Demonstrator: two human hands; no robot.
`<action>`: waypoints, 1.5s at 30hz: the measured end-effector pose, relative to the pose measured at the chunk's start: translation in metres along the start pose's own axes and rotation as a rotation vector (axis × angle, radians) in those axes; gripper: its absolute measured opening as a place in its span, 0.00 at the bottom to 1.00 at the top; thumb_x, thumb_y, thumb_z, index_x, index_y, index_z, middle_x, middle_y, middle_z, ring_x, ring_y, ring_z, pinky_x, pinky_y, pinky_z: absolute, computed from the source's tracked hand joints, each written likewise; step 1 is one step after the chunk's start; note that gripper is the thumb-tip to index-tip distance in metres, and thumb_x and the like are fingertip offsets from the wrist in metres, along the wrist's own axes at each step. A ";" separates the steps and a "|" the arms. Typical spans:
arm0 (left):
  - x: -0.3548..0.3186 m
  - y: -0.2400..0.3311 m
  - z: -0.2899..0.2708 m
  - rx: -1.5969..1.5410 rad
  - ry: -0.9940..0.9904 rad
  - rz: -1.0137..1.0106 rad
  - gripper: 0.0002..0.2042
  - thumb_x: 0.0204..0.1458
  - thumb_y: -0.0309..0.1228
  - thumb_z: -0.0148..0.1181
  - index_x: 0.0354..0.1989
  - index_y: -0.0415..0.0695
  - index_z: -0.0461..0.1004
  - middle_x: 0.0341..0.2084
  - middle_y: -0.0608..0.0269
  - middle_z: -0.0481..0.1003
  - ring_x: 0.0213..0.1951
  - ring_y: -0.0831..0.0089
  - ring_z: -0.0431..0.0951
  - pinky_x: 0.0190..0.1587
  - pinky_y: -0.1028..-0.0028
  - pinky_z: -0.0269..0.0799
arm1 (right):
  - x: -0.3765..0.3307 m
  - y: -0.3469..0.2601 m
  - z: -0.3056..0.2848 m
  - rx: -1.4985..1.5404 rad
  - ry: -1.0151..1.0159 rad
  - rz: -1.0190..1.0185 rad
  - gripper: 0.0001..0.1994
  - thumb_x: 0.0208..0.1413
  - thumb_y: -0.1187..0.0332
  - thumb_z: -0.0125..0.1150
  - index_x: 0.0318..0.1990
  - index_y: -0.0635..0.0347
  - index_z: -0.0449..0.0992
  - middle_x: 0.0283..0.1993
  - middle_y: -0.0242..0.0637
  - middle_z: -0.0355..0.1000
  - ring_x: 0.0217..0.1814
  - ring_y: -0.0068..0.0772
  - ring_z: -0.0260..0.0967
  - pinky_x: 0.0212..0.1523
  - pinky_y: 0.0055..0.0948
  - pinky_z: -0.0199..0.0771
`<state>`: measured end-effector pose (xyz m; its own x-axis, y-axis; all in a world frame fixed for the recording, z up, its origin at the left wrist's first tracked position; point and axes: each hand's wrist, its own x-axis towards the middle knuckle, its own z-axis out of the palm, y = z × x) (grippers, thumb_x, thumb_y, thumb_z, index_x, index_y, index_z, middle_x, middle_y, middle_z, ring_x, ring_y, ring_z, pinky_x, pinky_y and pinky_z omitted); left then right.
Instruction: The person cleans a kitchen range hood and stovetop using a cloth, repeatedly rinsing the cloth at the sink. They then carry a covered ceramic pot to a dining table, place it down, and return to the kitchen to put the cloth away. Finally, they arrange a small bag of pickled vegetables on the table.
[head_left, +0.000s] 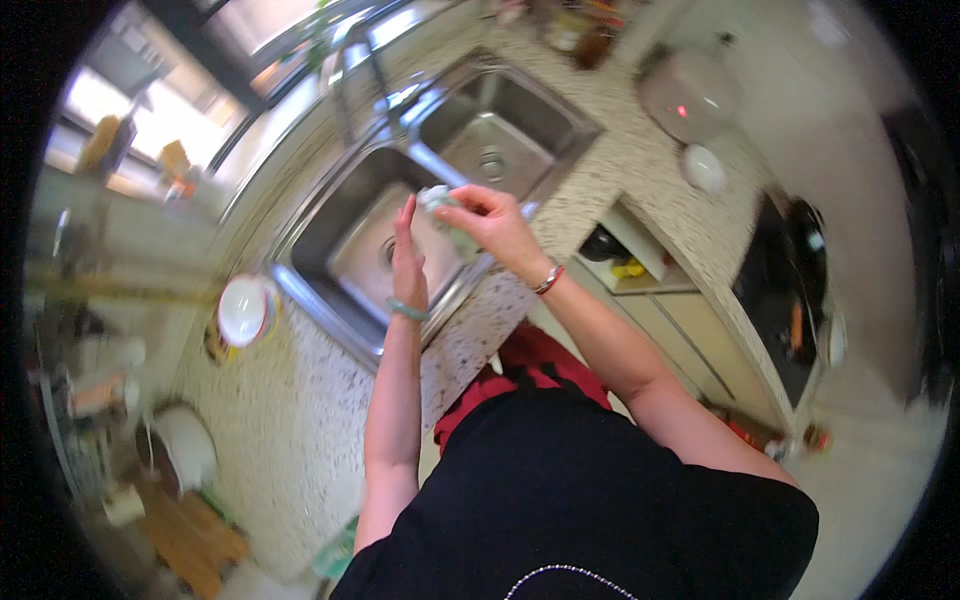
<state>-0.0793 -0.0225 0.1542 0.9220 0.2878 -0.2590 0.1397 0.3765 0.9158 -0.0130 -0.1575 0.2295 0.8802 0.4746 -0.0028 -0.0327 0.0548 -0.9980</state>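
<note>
Both of my hands are above the left basin of a double steel sink [300, 262]. My left hand [408, 262] is held upright, seen edge-on, its fingers stretched out and nothing visible in them. At its fingertips, my right hand [497, 228] pinches a small, crumpled, whitish-green thing [435, 198] between thumb and fingers. It is too blurred to name. Something pale and see-through appears to hang below the right hand. A green bangle circles the left wrist and a red band the right one.
A faucet [372, 75] stands behind the sink. White bowls [244, 310] sit on the speckled counter [290, 400] at left; a pot [188, 448] and wooden board [190, 535] lie nearer. At right are a rounded appliance [690, 95], a white lidlike object [704, 168] and a black stove [775, 300].
</note>
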 end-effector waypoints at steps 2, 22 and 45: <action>-0.007 0.008 0.037 -0.374 -0.149 -0.172 0.35 0.54 0.66 0.33 0.68 0.63 0.51 0.67 0.66 0.51 0.69 0.63 0.41 0.62 0.42 0.44 | -0.015 -0.028 -0.020 -0.402 0.139 -0.231 0.07 0.49 0.68 0.67 0.34 0.60 0.78 0.34 0.27 0.72 0.36 0.17 0.66 0.35 0.16 0.64; -0.199 -0.069 0.312 -0.293 -0.880 -0.231 0.35 0.63 0.54 0.31 0.69 0.39 0.39 0.69 0.60 0.45 0.68 0.68 0.49 0.67 0.68 0.43 | -0.249 -0.017 -0.228 -0.185 1.001 -0.068 0.17 0.61 0.56 0.51 0.37 0.65 0.73 0.29 0.43 0.72 0.32 0.33 0.70 0.35 0.32 0.68; -0.215 0.104 0.011 -0.526 -0.143 0.350 0.29 0.62 0.51 0.42 0.66 0.47 0.53 0.55 0.68 0.63 0.55 0.76 0.64 0.59 0.75 0.58 | -0.146 -0.065 0.139 -0.279 0.150 -0.759 0.15 0.52 0.67 0.60 0.47 0.60 0.69 0.45 0.48 0.71 0.48 0.50 0.68 0.49 0.41 0.65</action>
<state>-0.2591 -0.0544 0.3084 0.9249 0.3656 0.1043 -0.3402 0.6732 0.6565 -0.2049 -0.1080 0.3034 0.6703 0.2726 0.6902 0.6981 0.0838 -0.7110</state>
